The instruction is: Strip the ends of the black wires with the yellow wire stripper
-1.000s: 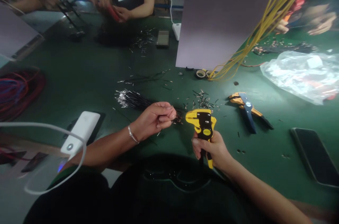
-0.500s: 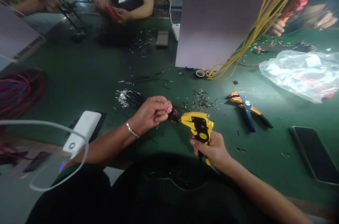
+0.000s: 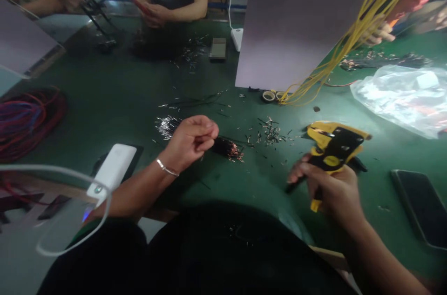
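Note:
My left hand (image 3: 193, 140), wearing a silver bracelet, is pinched closed above a bundle of black wires (image 3: 221, 146). What its fingertips hold, if anything, cannot be made out. The bundle's silvery ends (image 3: 165, 127) fan out to the left of the hand and its bare copper ends (image 3: 236, 151) show on the right. My right hand (image 3: 331, 188) grips a yellow and black wire stripper (image 3: 337, 144), lifted over the table well right of the bundle. Behind it, a second wire stripper is mostly hidden, with a dark handle (image 3: 358, 164) showing.
Wire scraps (image 3: 271, 132) lie between my hands. A phone (image 3: 419, 206) is at the right, near a clear plastic bag (image 3: 398, 97). Yellow wires (image 3: 335, 60) hang beside a grey panel (image 3: 289, 25). A white power bank (image 3: 111, 169) and coiled red-blue wires (image 3: 28, 120) are left. Co-workers' hands (image 3: 157, 13) work opposite.
My right hand has carried the yellow wire stripper right, away from the copper ends, over the other stripper. My left hand has shifted slightly left and stays pinched.

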### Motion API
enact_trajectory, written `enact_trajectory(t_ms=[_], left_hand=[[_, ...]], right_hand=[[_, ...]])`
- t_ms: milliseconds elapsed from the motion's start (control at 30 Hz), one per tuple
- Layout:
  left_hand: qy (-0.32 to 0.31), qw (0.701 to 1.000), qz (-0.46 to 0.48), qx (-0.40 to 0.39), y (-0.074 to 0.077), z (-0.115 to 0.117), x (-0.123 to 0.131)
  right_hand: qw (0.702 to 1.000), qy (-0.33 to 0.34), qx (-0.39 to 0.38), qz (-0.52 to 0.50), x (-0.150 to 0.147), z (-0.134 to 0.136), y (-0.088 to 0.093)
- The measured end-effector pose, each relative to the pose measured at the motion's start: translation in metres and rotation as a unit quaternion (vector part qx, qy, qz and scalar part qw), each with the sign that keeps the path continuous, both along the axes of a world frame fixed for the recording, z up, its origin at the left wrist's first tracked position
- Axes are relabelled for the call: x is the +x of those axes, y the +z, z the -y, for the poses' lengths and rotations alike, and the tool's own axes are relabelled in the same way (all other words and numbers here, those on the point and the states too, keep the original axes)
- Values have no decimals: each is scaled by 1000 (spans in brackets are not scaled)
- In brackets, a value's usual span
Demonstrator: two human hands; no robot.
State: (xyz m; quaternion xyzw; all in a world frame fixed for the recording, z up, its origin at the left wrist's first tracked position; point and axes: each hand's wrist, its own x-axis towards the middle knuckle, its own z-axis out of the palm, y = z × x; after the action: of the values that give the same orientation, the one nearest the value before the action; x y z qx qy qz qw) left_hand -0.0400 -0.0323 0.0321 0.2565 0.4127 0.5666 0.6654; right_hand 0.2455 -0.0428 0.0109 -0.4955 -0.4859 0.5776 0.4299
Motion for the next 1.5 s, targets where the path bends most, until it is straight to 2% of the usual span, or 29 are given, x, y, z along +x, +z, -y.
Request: enact_trajectory(t_ms=[67,133,333,433,900,1100,1300,1500], left_hand=[[-45,999,5,14,2,-1,7],[-61,998,10,24,3,0,15],[-76,997,19,19,5,4,25],[-82,996,20,15,4,2,26],[-66,997,-38,19,-6,3,33],[-69,997,-22,12,-10,5,38],[-67,998,-7,11,-14,7,42],[-68,997,29,-3,-11,4,40]], right_hand=[[997,78,-10,4,-6,2,2],[991,130,-39,-15,-18,5,-1],[970,183,-126,-101,-40,7,-20],[961,210,-136,-117,-44,7,-23],[963,215,-118,-115,-59,11,-30],[964,206,-126,-109,-63,13,-31],[968,216,-100,-86,-65,12,-32],[965,223,-110,-86,-61,12,-31]])
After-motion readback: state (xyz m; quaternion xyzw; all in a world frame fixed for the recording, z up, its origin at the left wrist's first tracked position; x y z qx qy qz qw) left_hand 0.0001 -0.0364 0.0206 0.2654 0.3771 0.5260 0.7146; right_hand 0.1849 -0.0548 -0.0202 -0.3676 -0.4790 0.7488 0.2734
